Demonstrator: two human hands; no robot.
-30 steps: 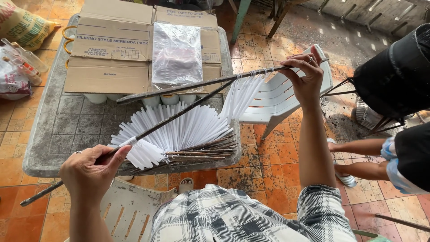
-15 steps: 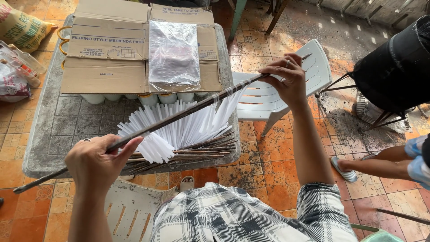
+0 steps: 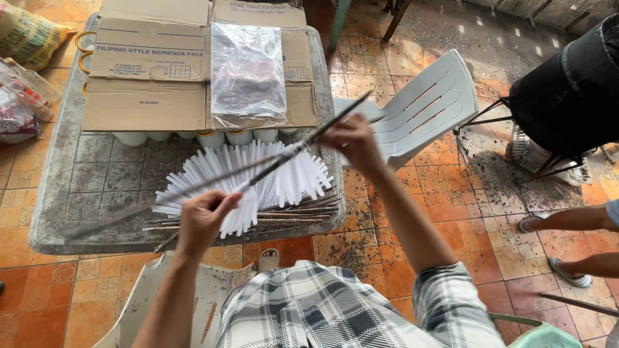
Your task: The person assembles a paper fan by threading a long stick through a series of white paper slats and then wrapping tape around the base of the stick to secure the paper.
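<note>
Long dark stick swung lower and nearer the body, gripped at both ends.

The left hand (image 3: 201, 219) is clamped around the near end of the stick (image 3: 271, 164), and the right hand (image 3: 351, 138) pinches it farther up; a second ago the right hand was stretched out over the white plastic chair (image 3: 425, 103), now it has drawn in. Just beyond the left hand, white strips (image 3: 258, 177) fan across thin sticks on the tabletop (image 3: 90, 187); flattened cardboard boxes (image 3: 148, 71) lie farther off.
</note>
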